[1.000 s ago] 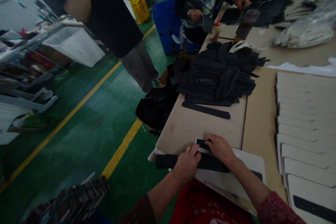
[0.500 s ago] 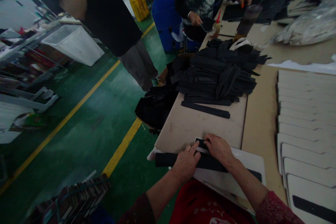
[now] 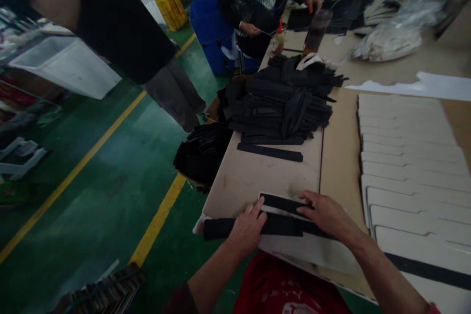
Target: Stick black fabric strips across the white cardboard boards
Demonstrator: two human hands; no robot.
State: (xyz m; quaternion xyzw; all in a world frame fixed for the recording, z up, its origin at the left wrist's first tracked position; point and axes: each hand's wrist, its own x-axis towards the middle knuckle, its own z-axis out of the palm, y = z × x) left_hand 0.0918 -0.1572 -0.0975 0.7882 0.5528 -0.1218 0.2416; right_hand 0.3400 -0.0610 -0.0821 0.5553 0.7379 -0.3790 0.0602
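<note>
the black strip (image 3: 281, 202) is laid along the far edge of the white panel (image 3: 312, 252). its left end is touched by the left hand (image 3: 246, 229), fingers extended, nothing grasped; whether it is pinched by the right hand (image 3: 328, 214) cannot be told. by uneven pulling, crookedness or a wrinkle could be caused.

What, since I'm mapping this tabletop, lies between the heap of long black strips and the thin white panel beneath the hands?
One flat black strip, nearer the heap than the panel, on the beige tabletop, in the head view.
</note>
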